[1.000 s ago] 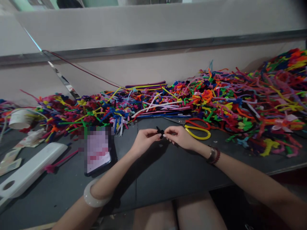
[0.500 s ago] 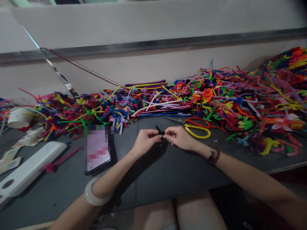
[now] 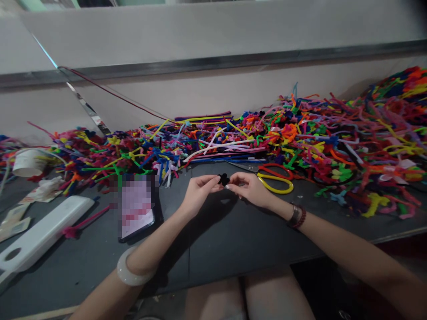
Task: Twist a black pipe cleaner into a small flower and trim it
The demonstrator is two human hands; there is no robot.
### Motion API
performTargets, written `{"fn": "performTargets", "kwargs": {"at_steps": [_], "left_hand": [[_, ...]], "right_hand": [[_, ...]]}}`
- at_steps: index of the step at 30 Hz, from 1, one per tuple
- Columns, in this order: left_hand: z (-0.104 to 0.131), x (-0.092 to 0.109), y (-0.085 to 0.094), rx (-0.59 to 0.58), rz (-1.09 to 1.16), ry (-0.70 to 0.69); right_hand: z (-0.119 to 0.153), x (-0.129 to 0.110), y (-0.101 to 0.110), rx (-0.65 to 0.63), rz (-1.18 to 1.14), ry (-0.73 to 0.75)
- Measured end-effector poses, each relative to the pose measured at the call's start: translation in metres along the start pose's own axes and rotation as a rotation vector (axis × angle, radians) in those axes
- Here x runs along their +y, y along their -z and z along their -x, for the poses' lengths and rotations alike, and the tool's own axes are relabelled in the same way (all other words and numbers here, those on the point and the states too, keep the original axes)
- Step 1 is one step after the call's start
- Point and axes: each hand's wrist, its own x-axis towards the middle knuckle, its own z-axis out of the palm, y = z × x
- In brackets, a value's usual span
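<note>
Between my hands is a small black pipe-cleaner shape [image 3: 224, 179] with rounded loops like a flower, held just above the dark table [image 3: 213, 249]. My left hand [image 3: 199, 192] pinches it from the left between thumb and fingers. From the right, my right hand [image 3: 250, 190] grips its edge with bent fingertips. The fingers hide part of the shape. Close behind my right hand lie scissors [image 3: 273, 166] with one red and one yellow handle.
A long heap of coloured pipe cleaners [image 3: 320, 146] runs along the wall. Left of my hands lies a phone [image 3: 138, 209], its screen blurred out. Farther left are a white long-bodied device [image 3: 50, 231], a pink pipe-cleaner piece [image 3: 71, 231] and a white paper cup [image 3: 28, 163].
The black shape has been turned, so its rounded loops now face up and the straight end that stuck out no longer shows. Both hands shifted slightly, remaining over the same spot.
</note>
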Motion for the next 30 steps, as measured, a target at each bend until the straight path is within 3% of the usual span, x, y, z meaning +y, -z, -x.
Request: {"fn": "performTargets", "kwargs": {"at_steps": [5, 17, 21, 24, 30], "left_hand": [[0.002, -0.001, 0.0, -0.045, 0.042, 0.008], [0.002, 0.001, 0.0, -0.083, -0.111, -0.021], [0.002, 0.006, 0.002, -0.076, -0.272, -0.076], [0.002, 0.009, 0.004, -0.134, -0.388, -0.12], [0.001, 0.007, 0.007, -0.18, -0.413, -0.112]], "right_hand": [[0.0, 0.0, 0.001, 0.027, -0.032, 0.016], [0.0, -0.005, 0.003, 0.011, 0.027, 0.02], [0.001, -0.005, 0.003, 0.004, 0.049, 0.021], [0.001, -0.006, 0.004, -0.02, 0.076, 0.021], [0.001, -0.006, 0.006, -0.067, 0.119, 0.006]]}}
